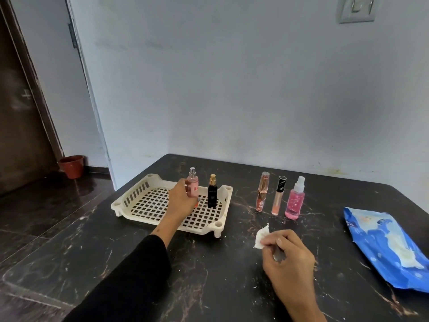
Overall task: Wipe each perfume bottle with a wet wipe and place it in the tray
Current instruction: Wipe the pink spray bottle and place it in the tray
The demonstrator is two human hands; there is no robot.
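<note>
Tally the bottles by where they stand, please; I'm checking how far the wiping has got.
Bottles in the tray: 2, pink bottle and black bottle.
Bottles on the table: 3, copper tube, peach tube, pink spray bottle.
Total: 5.

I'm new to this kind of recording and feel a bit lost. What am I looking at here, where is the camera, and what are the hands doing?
There is no machine here: a person wears one camera on the head, looking down at their own two hands over a dark marble-patterned table. The left hand is around a pink perfume bottle standing in the white slotted tray, beside a black bottle. The right hand pinches a small white wet wipe. Three more bottles stand upright outside the tray: a rose-gold one, a slim tube with a black cap and a pink spray bottle. The blue wipe packet lies at right.
</note>
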